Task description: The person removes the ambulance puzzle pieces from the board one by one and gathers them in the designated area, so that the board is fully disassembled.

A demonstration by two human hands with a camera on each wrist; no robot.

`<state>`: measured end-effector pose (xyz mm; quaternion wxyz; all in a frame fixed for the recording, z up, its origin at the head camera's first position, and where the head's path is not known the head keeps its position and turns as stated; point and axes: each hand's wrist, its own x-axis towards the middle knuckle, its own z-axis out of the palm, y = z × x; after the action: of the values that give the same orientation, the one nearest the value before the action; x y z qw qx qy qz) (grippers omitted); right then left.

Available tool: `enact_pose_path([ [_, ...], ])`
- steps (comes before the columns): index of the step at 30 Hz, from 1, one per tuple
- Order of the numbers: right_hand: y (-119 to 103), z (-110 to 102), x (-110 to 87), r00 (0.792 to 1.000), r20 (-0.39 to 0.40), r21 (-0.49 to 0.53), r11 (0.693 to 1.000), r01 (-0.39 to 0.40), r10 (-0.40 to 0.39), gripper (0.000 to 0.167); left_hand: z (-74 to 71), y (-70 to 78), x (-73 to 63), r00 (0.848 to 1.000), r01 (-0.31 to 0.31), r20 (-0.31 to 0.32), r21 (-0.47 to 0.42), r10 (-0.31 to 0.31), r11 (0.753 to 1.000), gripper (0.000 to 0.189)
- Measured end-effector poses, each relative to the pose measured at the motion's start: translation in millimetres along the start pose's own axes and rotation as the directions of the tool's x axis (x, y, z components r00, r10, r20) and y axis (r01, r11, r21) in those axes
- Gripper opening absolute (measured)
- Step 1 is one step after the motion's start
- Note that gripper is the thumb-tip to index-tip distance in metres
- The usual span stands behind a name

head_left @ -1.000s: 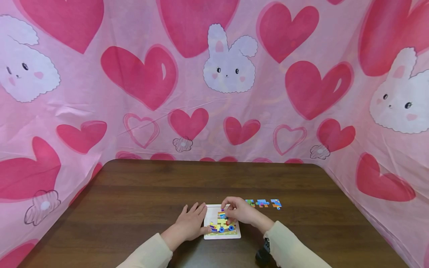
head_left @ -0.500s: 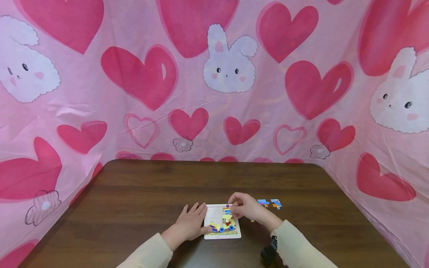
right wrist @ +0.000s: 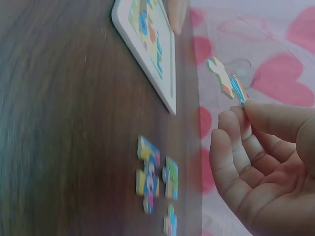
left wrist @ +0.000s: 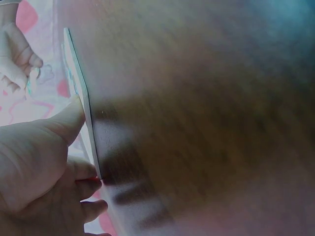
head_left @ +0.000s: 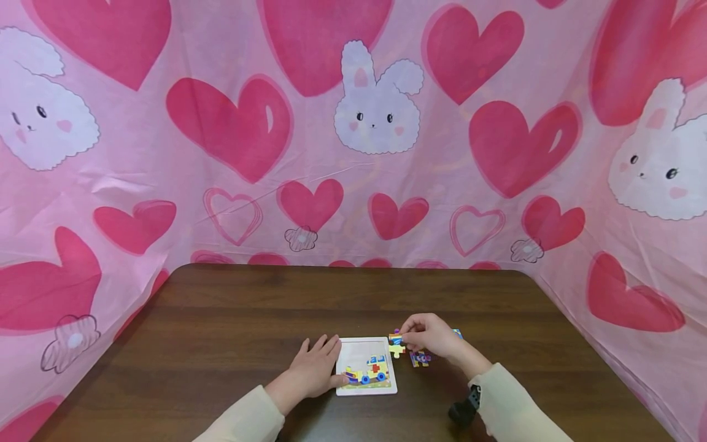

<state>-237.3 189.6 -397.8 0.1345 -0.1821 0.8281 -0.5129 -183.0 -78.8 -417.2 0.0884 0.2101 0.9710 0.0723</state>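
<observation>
My right hand (head_left: pixel 433 336) pinches a yellow jigsaw piece (head_left: pixel 396 347) with blue and orange markings between thumb and fingertips. In the right wrist view this jigsaw piece (right wrist: pixel 222 77) is lifted off the table. My left hand (head_left: pixel 313 371) lies along the left side of a white puzzle tray (head_left: pixel 351 353), fingers extended, thumb on its lower left part. Inside the tray, the fitted pieces (head_left: pixel 364 376) form the lower part of a yellow vehicle with blue wheels. The bare white tray floor shows above them and at the left.
A purple-and-yellow loose piece (head_left: pixel 420 359) lies right of the tray. Beyond it in the right wrist view are a green piece (right wrist: pixel 172 178) and a partly cut-off blue one (right wrist: pixel 170 224). The dark wooden table (head_left: pixel 248 307) meets a pink heart-patterned cloth (head_left: pixel 237 141).
My right hand has lifted the yellow jigsaw piece off the tray and carried it right, past the tray's edge. A blue-windowed fitted piece now shows there. My left hand stays in place.
</observation>
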Motion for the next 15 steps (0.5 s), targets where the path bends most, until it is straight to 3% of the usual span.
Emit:
enact_pose_path([
  [15,17.2,-39.2,-18.9,0.997,-0.051,-0.028,0.997,-0.067,0.065,0.014,-0.3,0.0,-0.7,1.000,-0.005,-0.004,-0.011,0.005,1.000,0.072],
])
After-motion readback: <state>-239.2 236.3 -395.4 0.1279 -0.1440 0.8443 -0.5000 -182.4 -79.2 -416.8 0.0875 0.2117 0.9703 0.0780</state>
